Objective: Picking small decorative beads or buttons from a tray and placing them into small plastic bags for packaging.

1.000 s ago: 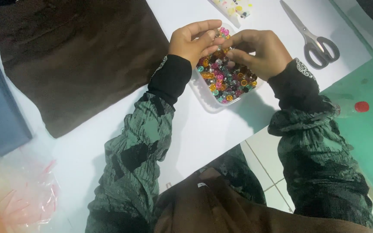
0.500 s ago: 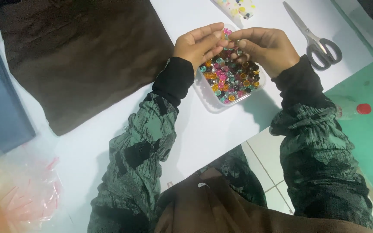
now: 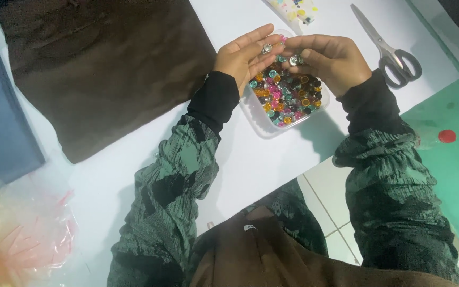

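A clear plastic tub point(image 3: 256, 118) full of several small coloured beads point(image 3: 285, 95) sits on a white sheet. My left hand point(image 3: 243, 54) hovers over its far left edge, palm up, with one small silvery bead point(image 3: 267, 48) resting on the fingers. My right hand point(image 3: 329, 58) is over the tub's far right side, fingers curled, pinching another small silvery bead point(image 3: 294, 60) between thumb and fingertip. The two hands almost meet above the tub.
Grey-handled scissors point(image 3: 394, 56) lie right of the tub. A brown cloth point(image 3: 107, 64) covers the left of the sheet, with blue cloth point(image 3: 1, 122) beyond it. A crumpled clear bag point(image 3: 17, 234) lies at lower left. A red cap point(image 3: 447, 136) rests on the green floor.
My left hand has opened out flat with a bead on its fingers. Both hands have shifted slightly toward the far side of the tub.
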